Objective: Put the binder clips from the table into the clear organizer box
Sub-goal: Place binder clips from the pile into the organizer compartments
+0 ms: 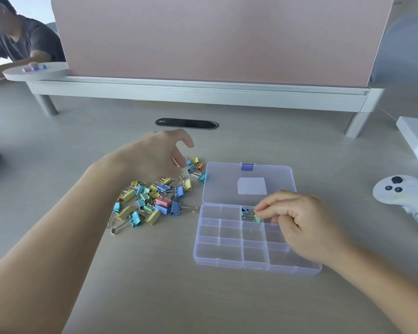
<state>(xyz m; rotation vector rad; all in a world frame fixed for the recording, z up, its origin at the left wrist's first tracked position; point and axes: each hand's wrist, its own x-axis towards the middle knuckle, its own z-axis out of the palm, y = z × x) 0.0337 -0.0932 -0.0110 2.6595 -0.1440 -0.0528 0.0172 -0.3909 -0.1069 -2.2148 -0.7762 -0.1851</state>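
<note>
At centre left, loose on the table (155, 280): binder clips (152, 201) heaped just beside the open organizer box (229, 257); over them left hand (159, 153), fingers loosely spread; right hand (307, 225) pinching two small clips (250, 214) in an upper compartment, hiding right-side cells; bare tabletop along the lower edge; controller (401, 191) cut off at right.

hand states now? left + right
Left hand: open, above the loose clips, holding nothing visible.
Right hand: pinching small binder clips at the organizer box.
</note>
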